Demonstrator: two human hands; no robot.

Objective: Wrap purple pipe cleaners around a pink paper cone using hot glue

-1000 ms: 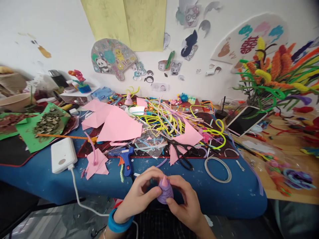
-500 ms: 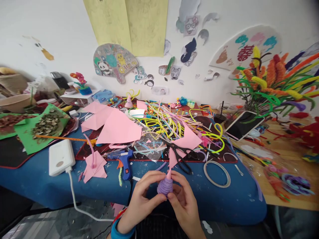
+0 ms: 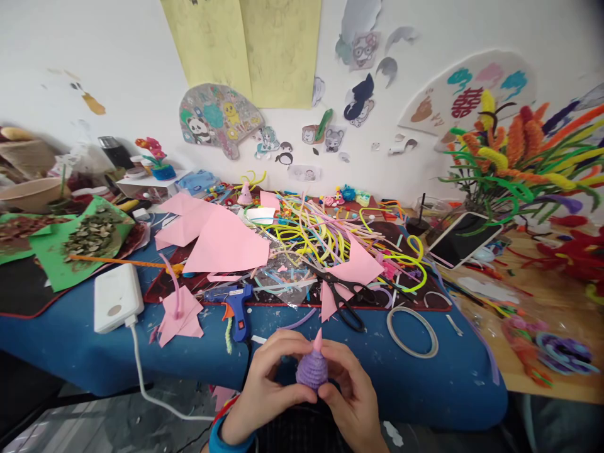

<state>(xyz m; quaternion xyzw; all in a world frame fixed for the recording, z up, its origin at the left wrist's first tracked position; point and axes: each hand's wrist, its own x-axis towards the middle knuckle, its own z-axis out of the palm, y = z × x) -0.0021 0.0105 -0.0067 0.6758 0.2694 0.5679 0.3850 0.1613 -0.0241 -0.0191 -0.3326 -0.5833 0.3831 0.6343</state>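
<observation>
So the thing in hand is a little purple pipe-cleaner cone [image 3: 312,370] w/ a pink tip [image 3: 318,340] poking out the top. It's held upright just off the near edge of the blue table [image 3: 70,352], close to the body, not resting on anything.

Left hand [image 3: 268,377] is curled around the left side, thumb and fingers closed on the coils. Right hand [image 3: 352,390] cups the right side and the bottom, fingertips pressing in near the base. Both are closed on it, a narrow two-handed pinch. Can't tell if there's a loose wire end under the fingers, that part's hidden.

IMO the way to do this bit well: keep the left as the anchor and let the right do the small pressing, so the coils stay stacked and don't gap. Light squeeze only, since chenille wire probably dents and the cone could go lopsided. Keep the pink tip centred, it looks a touch tilted rn.

Around it: blue glue gun [image 3: 237,302] lies on the table just up-left of the hands, black scissors [image 3: 346,296] just up-right on pink paper scraps [image 3: 226,242], a tape ring [image 3: 412,323] further right. Behind those there's a big tangle of yellow and pink pipe cleaners [image 3: 316,233], a white power bank [image 3: 117,305] w/ its cable at left, and a tablet [image 3: 462,239] propped at right.
</observation>
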